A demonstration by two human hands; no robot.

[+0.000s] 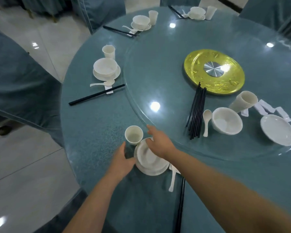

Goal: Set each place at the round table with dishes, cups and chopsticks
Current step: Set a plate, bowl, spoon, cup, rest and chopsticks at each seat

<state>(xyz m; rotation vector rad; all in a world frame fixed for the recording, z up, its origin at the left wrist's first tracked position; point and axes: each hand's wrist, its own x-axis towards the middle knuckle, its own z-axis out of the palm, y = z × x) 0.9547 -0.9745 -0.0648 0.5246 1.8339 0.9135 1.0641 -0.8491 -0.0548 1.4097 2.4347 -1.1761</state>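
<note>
At the lower middle of the frame a bowl [147, 154] sits on a plate [155, 170] on the teal table [94, 125]. The right hand [160, 144] lies over the bowl's upper rim with fingers loosely spread, touching it without a clear clasp. The left hand [123, 161] rests against the plate's left edge, fingers straight and thumb raised, gripping nothing. A cup [133, 135] stands upright just above and left of the bowl, between the two hands. To the right of the plate a spoon [172, 179] lies beside a pair of chopsticks [181, 204] running down to the bottom edge; the right forearm crosses over their upper ends.

Right of centre, on the glass turntable [158, 73], wait loose supplies: a bundle of chopsticks [196, 113], a second spoon [206, 121], a spare bowl [227, 122], a tipped cup [244, 101], a spare plate [277, 130] and white rests [265, 108]. A gold disc [214, 72] lies at the turntable's centre.

At left centre a finished setting [106, 69] has bowl on plate, cup, spoon and chopsticks. Two more settings lie at upper middle [141, 22] and top right [197, 12]. Covered chairs [18, 78] ring the table at the left and top.
</note>
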